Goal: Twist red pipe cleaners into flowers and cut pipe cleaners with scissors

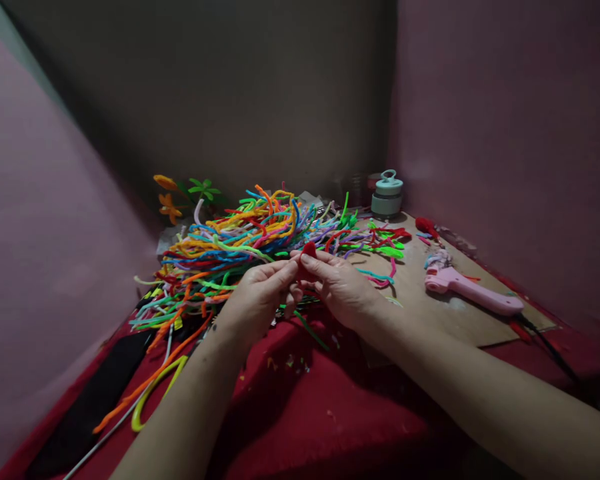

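My left hand (260,293) and my right hand (337,283) meet at the middle of the view, both pinched on a small red pipe-cleaner piece (307,257) held just above the red cloth (340,400). Fingertips of both hands close around it, so part of the piece is hidden. Directly behind my hands lies a big tangled heap of pipe cleaners (245,240) in many colours.
A pink glue gun (470,290) lies on a brown board (445,313) at the right, its black cord trailing off. A small round grey container (387,197) stands at the back. Pipe-cleaner flowers (180,193) stand back left. A black strip (95,400) lies front left. Walls enclose the corner.
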### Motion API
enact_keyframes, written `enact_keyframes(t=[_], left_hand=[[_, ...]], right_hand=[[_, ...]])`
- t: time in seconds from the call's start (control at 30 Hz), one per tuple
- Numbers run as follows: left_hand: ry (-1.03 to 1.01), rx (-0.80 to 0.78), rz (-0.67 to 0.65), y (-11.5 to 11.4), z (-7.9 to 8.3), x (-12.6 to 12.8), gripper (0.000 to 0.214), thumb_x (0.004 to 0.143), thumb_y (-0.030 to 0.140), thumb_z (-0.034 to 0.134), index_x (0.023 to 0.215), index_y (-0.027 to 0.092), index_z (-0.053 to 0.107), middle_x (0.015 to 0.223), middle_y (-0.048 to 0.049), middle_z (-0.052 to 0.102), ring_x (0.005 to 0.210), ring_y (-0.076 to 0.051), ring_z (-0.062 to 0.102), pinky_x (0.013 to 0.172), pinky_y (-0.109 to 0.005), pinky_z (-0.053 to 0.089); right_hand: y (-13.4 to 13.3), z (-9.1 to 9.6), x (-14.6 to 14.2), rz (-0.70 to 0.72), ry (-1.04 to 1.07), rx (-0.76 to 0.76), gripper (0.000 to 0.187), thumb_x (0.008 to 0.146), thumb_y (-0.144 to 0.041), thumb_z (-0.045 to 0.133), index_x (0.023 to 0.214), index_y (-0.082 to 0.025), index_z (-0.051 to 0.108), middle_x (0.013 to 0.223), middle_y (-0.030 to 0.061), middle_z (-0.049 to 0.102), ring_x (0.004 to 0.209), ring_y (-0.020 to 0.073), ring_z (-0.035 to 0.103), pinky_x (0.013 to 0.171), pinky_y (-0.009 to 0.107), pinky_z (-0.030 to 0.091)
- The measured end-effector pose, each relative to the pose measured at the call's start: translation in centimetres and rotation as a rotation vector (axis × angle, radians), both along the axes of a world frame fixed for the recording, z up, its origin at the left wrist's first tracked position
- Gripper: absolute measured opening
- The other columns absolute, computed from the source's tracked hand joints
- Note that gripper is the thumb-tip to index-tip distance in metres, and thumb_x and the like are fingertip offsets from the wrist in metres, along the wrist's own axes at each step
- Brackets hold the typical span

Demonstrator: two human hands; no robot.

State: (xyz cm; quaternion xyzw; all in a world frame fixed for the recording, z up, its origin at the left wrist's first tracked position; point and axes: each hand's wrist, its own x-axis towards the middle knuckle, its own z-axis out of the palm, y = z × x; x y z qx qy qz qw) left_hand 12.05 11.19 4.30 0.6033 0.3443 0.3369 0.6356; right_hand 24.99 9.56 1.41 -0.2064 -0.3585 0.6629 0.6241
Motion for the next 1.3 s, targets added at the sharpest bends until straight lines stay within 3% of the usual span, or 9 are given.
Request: enact_keyframes(t=[0.17, 0.3, 0.47, 0.67, 0.8, 0.97, 1.17, 1.23, 1.3], left_hand=[[0.069, -0.008, 0.008, -0.5, -0.6, 0.6, 0.025, 0.078, 0.039, 0.057, 0.081, 0.014, 0.060, 0.054, 0.0023, 0.054, 0.035, -0.003, 0.038, 0.032, -0.014, 0.026], [0.071, -0.033, 0.047, -0.4, -0.6, 0.5, 0.024, 0.075, 0.038, 0.060, 0.075, 0.014, 0.058, 0.054, 0.0034, 0.052, 0.035, -0.003, 0.039, 0.031, -0.013, 0.027], [0.110, -0.034, 0.046, -0.6, -0.1, 0.5, 0.023, 0.076, 0.037, 0.058, 0.072, 0.014, 0.058, 0.054, 0.0048, 0.050, 0.036, -0.003, 0.040, 0.032, -0.013, 0.028], [0.276, -0.004, 0.070, -1.3, 0.7, 0.9, 0.024, 0.077, 0.035, 0.055, 0.064, 0.014, 0.055, 0.042, 0.0058, 0.050, 0.026, -0.003, 0.035, 0.028, -0.015, 0.025], [0.373, 0.030, 0.007, -1.7, 1.1, 0.9, 0.027, 0.078, 0.036, 0.052, 0.061, 0.015, 0.052, 0.039, 0.0045, 0.051, 0.024, -0.005, 0.036, 0.027, -0.016, 0.026], [0.495, 0.174, -0.061, -1.6, 1.1, 0.6, 0.033, 0.081, 0.037, 0.048, 0.055, 0.016, 0.048, 0.035, 0.0049, 0.049, 0.024, -0.005, 0.036, 0.027, -0.015, 0.025], [0.588, 0.354, -0.078, -1.6, 1.3, 0.4, 0.034, 0.083, 0.034, 0.044, 0.054, 0.017, 0.046, 0.037, 0.0049, 0.047, 0.027, -0.005, 0.035, 0.032, -0.016, 0.027], [0.624, 0.455, -0.048, -1.5, 1.2, 0.4, 0.028, 0.085, 0.034, 0.042, 0.063, 0.018, 0.051, 0.041, 0.0045, 0.050, 0.030, -0.007, 0.039, 0.036, -0.017, 0.029], [0.682, 0.616, 0.046, -1.3, 0.7, 0.4, 0.020, 0.085, 0.032, 0.041, 0.085, 0.018, 0.055, 0.049, 0.0034, 0.055, 0.037, -0.009, 0.046, 0.041, -0.019, 0.033]], right_hand=[[-0.3, -0.2, -0.3, 0.046, 0.036, -0.023, 0.017, 0.068, -0.028, 0.067, 0.079, -0.016, 0.064, 0.059, -0.0033, 0.056, 0.045, 0.0068, 0.048, 0.042, 0.019, 0.042], [-0.3, -0.1, -0.1, 0.075, -0.001, -0.029, 0.017, 0.071, -0.028, 0.064, 0.082, -0.014, 0.063, 0.058, -0.0027, 0.056, 0.043, 0.0075, 0.048, 0.044, 0.023, 0.045], [-0.1, 0.3, 0.7, -0.118, -0.053, -0.006, 0.018, 0.068, -0.027, 0.068, 0.081, -0.015, 0.066, 0.069, -0.0001, 0.062, 0.055, 0.0072, 0.054, 0.053, 0.020, 0.044], [-0.1, 0.4, 1.0, -0.287, -0.178, -0.019, 0.014, 0.066, -0.027, 0.066, 0.066, -0.013, 0.065, 0.060, -0.0004, 0.061, 0.052, 0.0073, 0.049, 0.052, 0.022, 0.038], [-0.3, 0.6, 0.9, -0.325, -0.149, -0.076, 0.015, 0.061, -0.026, 0.069, 0.062, -0.013, 0.062, 0.053, -0.0019, 0.058, 0.047, 0.0070, 0.047, 0.049, 0.022, 0.037], [-0.1, 0.6, 0.8, -0.333, -0.100, -0.140, 0.015, 0.056, -0.025, 0.069, 0.058, -0.013, 0.059, 0.049, -0.0020, 0.056, 0.044, 0.0077, 0.047, 0.046, 0.022, 0.035], [-0.2, 0.5, 0.7, -0.343, -0.100, -0.114, 0.014, 0.058, -0.024, 0.068, 0.056, -0.013, 0.059, 0.047, -0.0018, 0.056, 0.043, 0.0079, 0.048, 0.045, 0.022, 0.036], [-0.2, 0.4, 0.7, -0.353, -0.110, -0.091, 0.015, 0.061, -0.025, 0.067, 0.058, -0.014, 0.059, 0.048, -0.0021, 0.056, 0.043, 0.0077, 0.048, 0.045, 0.021, 0.037], [0.0, 0.2, 0.8, -0.363, -0.119, -0.077, 0.015, 0.063, -0.027, 0.066, 0.059, -0.014, 0.059, 0.048, -0.0025, 0.056, 0.043, 0.0074, 0.048, 0.045, 0.021, 0.037]])
